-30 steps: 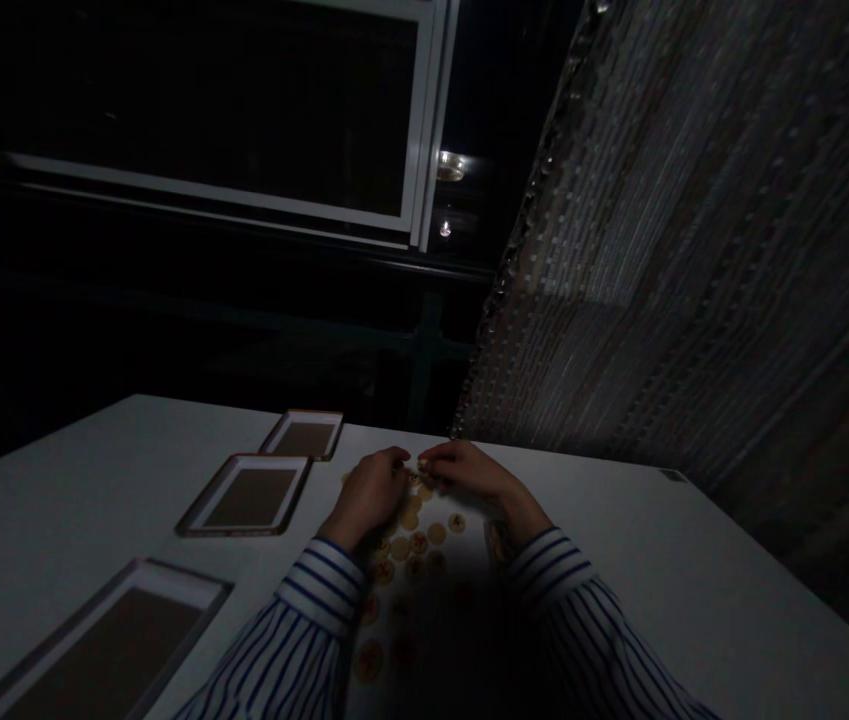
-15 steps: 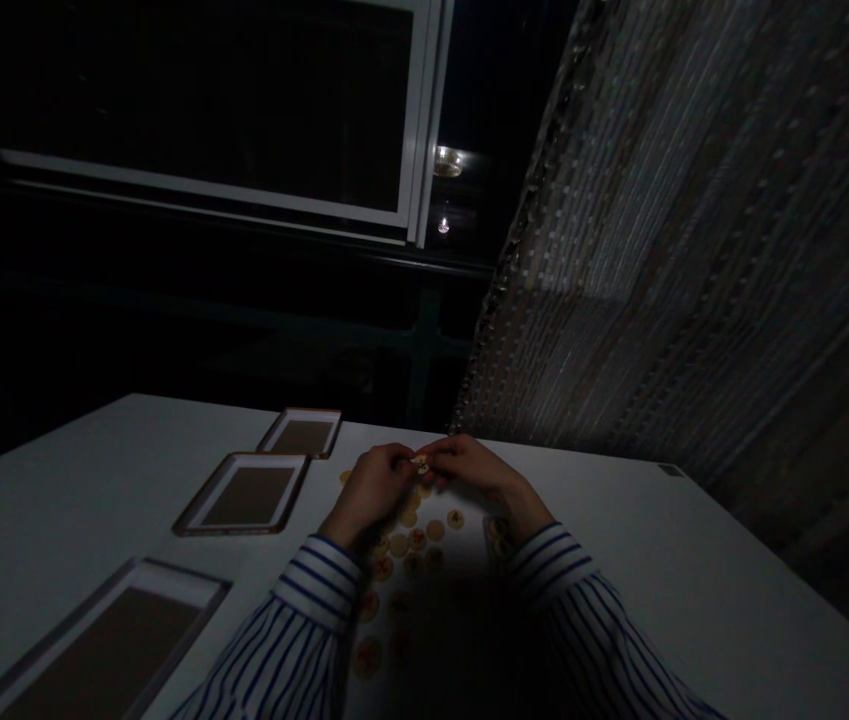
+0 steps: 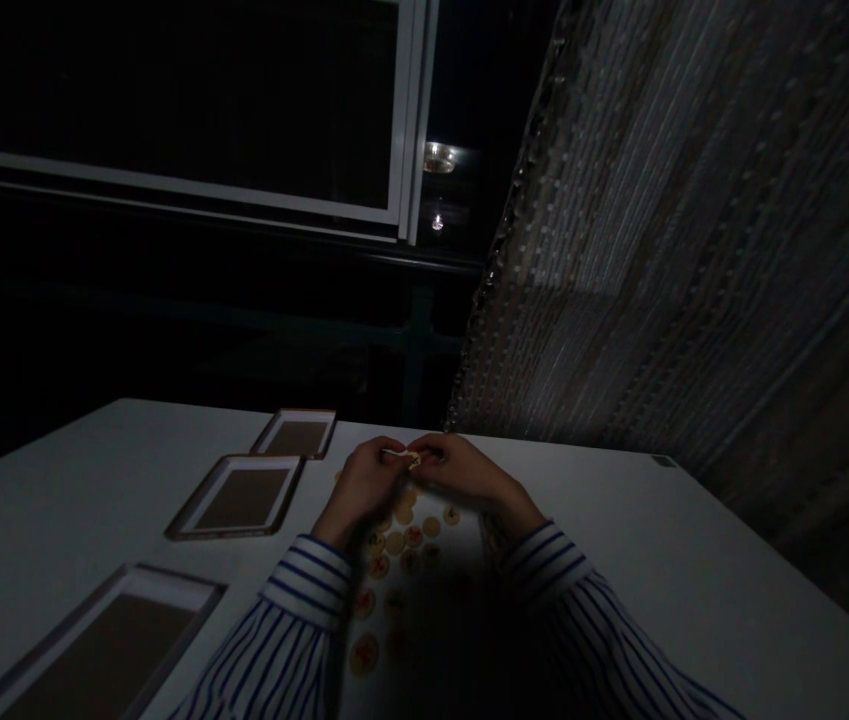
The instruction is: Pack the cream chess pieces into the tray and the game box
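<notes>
A small round xiangqi piece (image 3: 415,460) with a dark character on its face is pinched at the fingertips where my two hands meet, over the far part of the table. My left hand (image 3: 365,485) has its thumb and fingers closed at the piece's left side. From the right, my right hand (image 3: 469,468) closes its fingers on the same piece. Below and between my wrists lie several more pieces: a red-marked piece (image 3: 413,536), a plain-faced piece (image 3: 431,527) and a dark-marked piece (image 3: 451,515) among them. Shadow dims the nearest ones.
Three shallow framed trays stand on the left of the white table (image 3: 694,560): a far tray (image 3: 254,440), a middle tray (image 3: 176,525) and a near tray (image 3: 218,590). A beaded curtain (image 3: 619,250) hangs behind the right side; a window frame (image 3: 401,150) is beyond.
My hands have drawn closer together around the piece, which has turned more edge-on. The whole view has shifted slightly; the pieces on the table look unmoved.
</notes>
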Demonstrator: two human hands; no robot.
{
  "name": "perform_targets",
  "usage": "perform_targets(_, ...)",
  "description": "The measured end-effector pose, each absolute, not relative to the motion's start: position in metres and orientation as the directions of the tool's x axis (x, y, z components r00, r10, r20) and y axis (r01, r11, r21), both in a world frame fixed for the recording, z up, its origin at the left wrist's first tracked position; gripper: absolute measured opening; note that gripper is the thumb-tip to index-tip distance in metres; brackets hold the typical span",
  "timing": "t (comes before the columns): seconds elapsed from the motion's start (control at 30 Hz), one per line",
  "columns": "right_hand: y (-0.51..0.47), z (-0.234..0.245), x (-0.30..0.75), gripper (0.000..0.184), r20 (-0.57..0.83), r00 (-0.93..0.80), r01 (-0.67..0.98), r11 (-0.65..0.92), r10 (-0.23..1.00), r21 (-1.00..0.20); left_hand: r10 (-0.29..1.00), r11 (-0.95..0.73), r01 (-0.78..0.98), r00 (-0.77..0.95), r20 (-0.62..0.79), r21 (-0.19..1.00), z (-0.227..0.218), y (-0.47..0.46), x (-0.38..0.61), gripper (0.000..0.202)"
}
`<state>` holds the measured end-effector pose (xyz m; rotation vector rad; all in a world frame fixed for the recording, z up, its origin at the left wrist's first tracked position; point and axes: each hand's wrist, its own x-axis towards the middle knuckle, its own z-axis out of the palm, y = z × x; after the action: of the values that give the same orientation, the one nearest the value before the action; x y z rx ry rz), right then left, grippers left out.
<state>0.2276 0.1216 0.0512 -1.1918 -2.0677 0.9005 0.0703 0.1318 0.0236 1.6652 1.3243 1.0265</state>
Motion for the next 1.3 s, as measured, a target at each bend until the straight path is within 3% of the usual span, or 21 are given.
perform_targets(0.2, 0.110, 0.051, 0.231, 0.027, 0.179, -0.389, 0.783, 0.427, 0.903, -0.453, 0.967, -0.248, 0.494, 0.179, 0.181, 0.834, 0.022, 0.129, 0.072, 0.024)
perform_targets(0.3, 0.107, 0.044, 0.235, 0.028, 0.154, -0.317, 0.900, 0.348, 0.936, -0.261, 0.935, -0.354, 0.647, 0.271, 0.231, 0.675, 0.022, 0.125, 0.070, 0.020)
perform_targets(0.37, 0.106, 0.038, 0.237, 0.030, 0.153, -0.292, 0.937, 0.315, 0.944, -0.150, 0.921, -0.387, 0.739, 0.340, 0.191, 0.552, 0.023, 0.121, 0.069, 0.019)
perform_targets(0.5, 0.107, 0.028, 0.240, 0.035, 0.112, -0.245, 0.968, 0.249, 0.963, -0.020, 0.919, -0.394, 0.848, 0.368, 0.141, 0.354, 0.024, 0.114, 0.073, 0.020)
perform_targets(0.7, 0.106, 0.022, 0.244, 0.035, 0.054, -0.195, 0.981, 0.195, 0.979, 0.004, 0.907, -0.409, 0.893, 0.374, 0.193, 0.187, 0.019, 0.108, 0.084, 0.023)
perform_targets(1.07, 0.105, 0.019, 0.244, 0.034, 0.042, -0.187, 0.982, 0.187, 0.981, -0.006, 0.919, -0.372, 0.916, 0.340, 0.201, 0.150, 0.007, 0.108, 0.093, 0.021)
perform_targets(1.2, 0.104, 0.020, 0.245, 0.032, 0.085, -0.186, 0.982, 0.188, 0.979, -0.014, 0.911, -0.391, 0.897, 0.344, 0.228, 0.206, 0.005, 0.110, 0.091, 0.021)
perform_targets(1.3, 0.104, 0.022, 0.244, 0.030, 0.126, -0.166, 0.985, 0.169, 0.978, -0.019, 0.918, -0.390, 0.826, 0.318, 0.235, 0.407, 0.007, 0.115, 0.086, 0.025)
